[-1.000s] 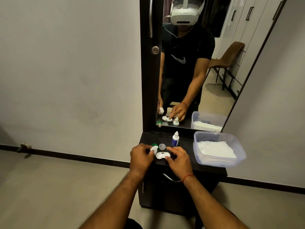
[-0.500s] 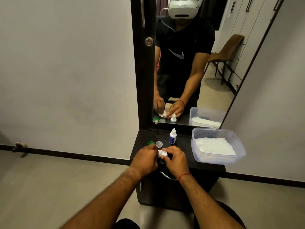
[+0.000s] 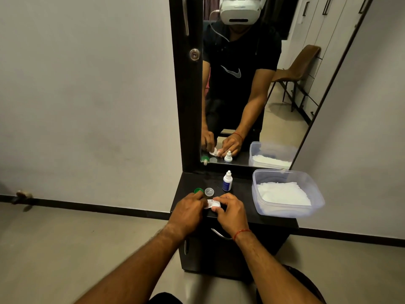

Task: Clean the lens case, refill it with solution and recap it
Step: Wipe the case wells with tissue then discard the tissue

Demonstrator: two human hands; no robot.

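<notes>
The white lens case [image 3: 211,204] lies at the front of the black dresser top [image 3: 241,191], mostly covered by my hands. My right hand [image 3: 230,210] pinches its right end. My left hand [image 3: 189,210] is curled over its left well, and its fingers hold a small white tissue wad that is hardly visible. Just behind the hands sit a green cap [image 3: 198,190] and a clear cap [image 3: 209,191]. The small white-and-blue solution bottle [image 3: 227,182] stands upright and capped behind them.
A clear plastic tub [image 3: 285,210] holding white tissues [image 3: 283,191] stands at the right of the dresser top. A mirror [image 3: 241,95] rises behind it. A metal drawer handle [image 3: 219,234] is below my right wrist.
My left hand has brought the white wad from beside the case onto its left well. Both hands have closed in over the case, and the view has shifted slightly.
</notes>
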